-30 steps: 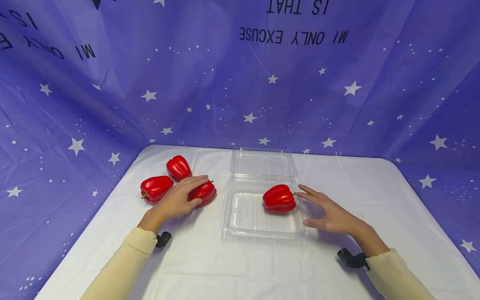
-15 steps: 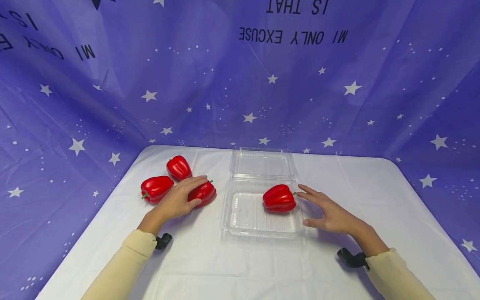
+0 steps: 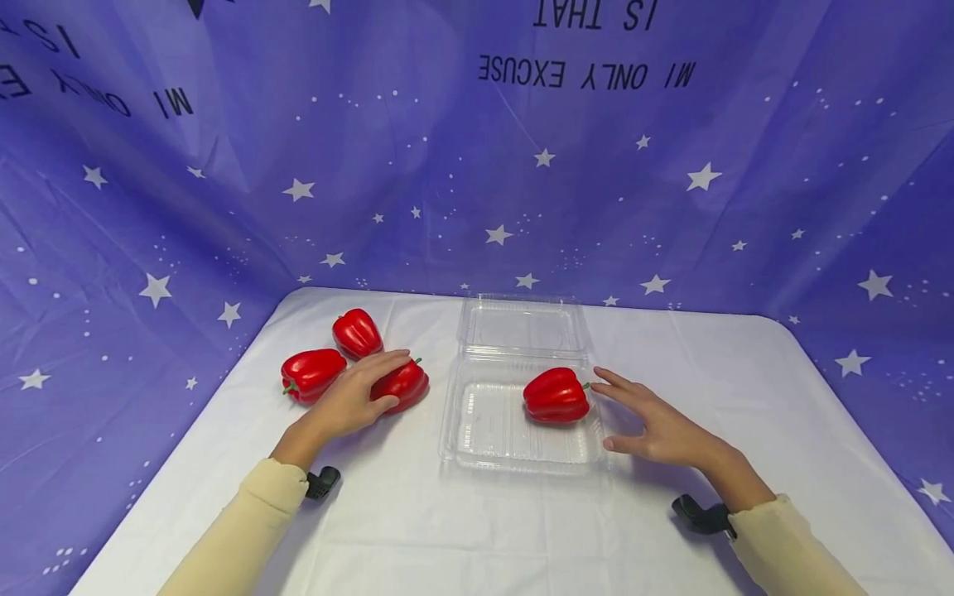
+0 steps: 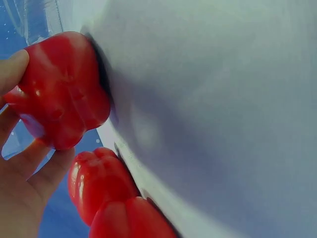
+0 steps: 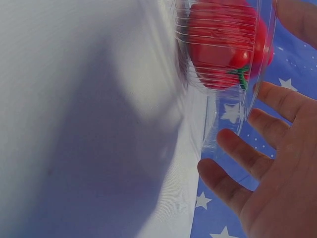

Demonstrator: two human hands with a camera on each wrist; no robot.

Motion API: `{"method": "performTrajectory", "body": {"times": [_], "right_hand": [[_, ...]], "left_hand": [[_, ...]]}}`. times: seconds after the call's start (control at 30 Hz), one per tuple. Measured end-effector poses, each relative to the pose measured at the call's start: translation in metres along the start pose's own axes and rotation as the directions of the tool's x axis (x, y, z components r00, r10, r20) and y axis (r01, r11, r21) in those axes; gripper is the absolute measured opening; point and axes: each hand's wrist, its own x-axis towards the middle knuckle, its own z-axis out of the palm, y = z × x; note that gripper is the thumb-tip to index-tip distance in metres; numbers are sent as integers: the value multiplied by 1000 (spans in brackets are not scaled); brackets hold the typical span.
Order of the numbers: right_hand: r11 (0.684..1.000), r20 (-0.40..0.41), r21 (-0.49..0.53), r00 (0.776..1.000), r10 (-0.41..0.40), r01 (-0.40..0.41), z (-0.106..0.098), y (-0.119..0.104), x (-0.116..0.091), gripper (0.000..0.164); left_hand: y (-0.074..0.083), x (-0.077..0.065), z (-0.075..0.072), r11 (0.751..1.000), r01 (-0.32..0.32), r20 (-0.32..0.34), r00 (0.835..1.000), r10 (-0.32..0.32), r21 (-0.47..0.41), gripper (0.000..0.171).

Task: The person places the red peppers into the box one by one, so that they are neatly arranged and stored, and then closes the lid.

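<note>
Still gripping a red pepper (image 3: 405, 384) between thumb and fingers of the left hand (image 3: 352, 397) on the white table (image 3: 417, 530), left of the open clear container (image 3: 488, 414), scarcely shifted over the last second. Likewise keeping the right hand (image 3: 659, 424), with fingers spread and empty, beside the container. Hence no headway, with another pepper (image 3: 556, 396) inside and three outside.

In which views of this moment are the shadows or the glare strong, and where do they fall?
Left wrist: dark shadow across the white cloth, small highlights on the gripped pepper; right wrist: large shadow on that cloth, bright lines on the clear container; head: softer shadows on the cloth.
</note>
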Motion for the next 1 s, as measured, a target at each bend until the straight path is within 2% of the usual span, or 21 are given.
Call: {"method": "performTrajectory", "body": {"times": [0.23, 0.37, 0.57, 0.7, 1.0], "right_hand": [[1000, -2, 6, 1000, 7, -7, -1, -3, 0, 74], [1000, -5, 8, 1000, 8, -8, 0, -2, 0, 74], [1000, -11, 0, 1000, -11, 11, 1, -1, -1, 73], [1000, -19, -4, 999, -31, 31, 1, -1, -2, 73], [999, -29, 5, 998, -48, 48, 1, -1, -1, 73]], "left_hand": [[2, -4, -6, 1000, -15, -28, 999, 16, 20, 67], [8, -8, -11, 997, -65, -68, 995, 67, 32, 66], [32, -20, -30, 985, -166, -129, 977, 170, 44, 66], [44, -27, -40, 976, -211, -155, 964, 218, 59, 67], [59, -33, -46, 956, -274, -166, 943, 289, 104, 67]]}}
